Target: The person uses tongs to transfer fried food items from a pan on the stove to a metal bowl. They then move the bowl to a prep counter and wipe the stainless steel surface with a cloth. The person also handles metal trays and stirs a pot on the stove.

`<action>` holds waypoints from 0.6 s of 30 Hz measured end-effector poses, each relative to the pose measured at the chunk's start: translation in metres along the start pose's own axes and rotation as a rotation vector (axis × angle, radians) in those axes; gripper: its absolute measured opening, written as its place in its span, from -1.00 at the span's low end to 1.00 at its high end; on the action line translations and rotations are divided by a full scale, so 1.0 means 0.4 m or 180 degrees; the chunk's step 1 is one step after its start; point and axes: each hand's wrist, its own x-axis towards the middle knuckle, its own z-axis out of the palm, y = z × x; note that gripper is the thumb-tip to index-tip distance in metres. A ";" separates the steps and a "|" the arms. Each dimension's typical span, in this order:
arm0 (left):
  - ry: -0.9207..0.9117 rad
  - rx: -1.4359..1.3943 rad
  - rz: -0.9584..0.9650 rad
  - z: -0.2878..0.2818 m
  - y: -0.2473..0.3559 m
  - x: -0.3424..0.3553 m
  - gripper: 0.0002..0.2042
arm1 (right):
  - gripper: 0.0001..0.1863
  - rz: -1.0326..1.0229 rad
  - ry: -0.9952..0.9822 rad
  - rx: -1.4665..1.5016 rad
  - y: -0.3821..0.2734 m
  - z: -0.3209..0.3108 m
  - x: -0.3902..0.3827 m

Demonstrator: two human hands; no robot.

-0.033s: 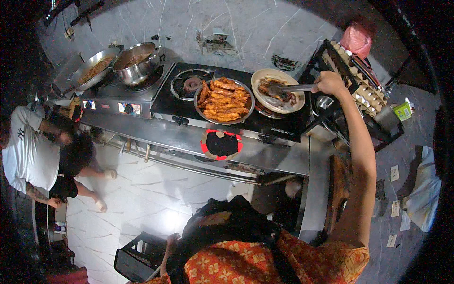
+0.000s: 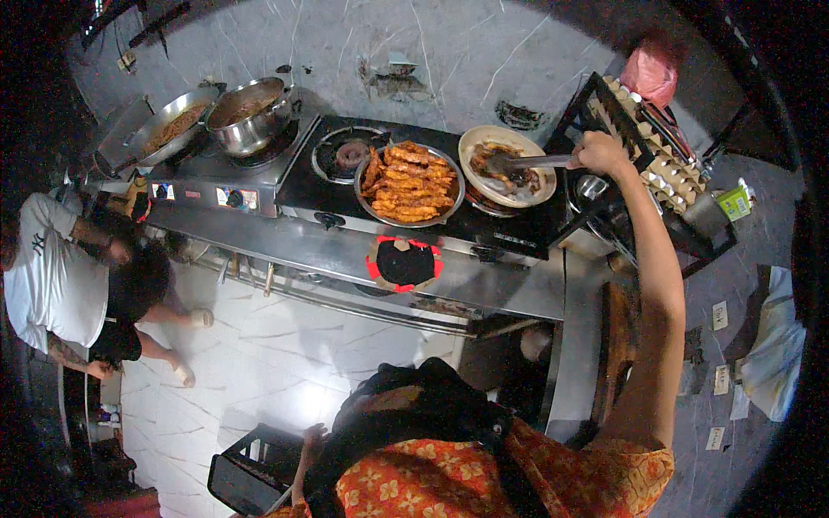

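Note:
My right hand grips silver tongs, whose tips reach into dark, glossy food in a round cream pan on the black stove. Left of that pan, a steel bowl holds piled orange-brown fried pieces. Down at the lower edge, my left hand has its fingers apart near a black rack-like object.
A co-worker is at the left. Two steel pots stand left along the black stove. Egg trays and a pink bag sit at right. A red-edged dark object lies on the front ledge.
My right hand and the tongs have shifted very slightly. Otherwise the scene looks the same.

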 end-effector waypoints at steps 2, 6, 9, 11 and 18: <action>-0.0003 -0.0013 -0.0026 -0.002 0.020 0.010 -0.74 | -0.62 0.0216 -0.0217 0.0312 0.009 0.003 0.002; 0.0270 -0.0383 -0.0386 -0.002 0.042 0.026 -0.73 | -0.57 0.0854 -0.0661 0.0684 -0.047 -0.016 -0.011; -0.0351 0.1638 0.0645 -0.037 0.041 0.050 -0.74 | -0.54 0.0757 -0.0357 0.0161 -0.010 0.012 -0.007; -0.0147 0.0979 0.0177 -0.039 0.033 0.054 -0.75 | -0.53 0.0556 0.0035 -0.0241 -0.022 0.016 -0.011; 0.0123 -0.0270 -0.0209 -0.043 0.016 0.021 -0.77 | -0.60 0.0338 0.0617 -0.0913 -0.044 0.037 -0.036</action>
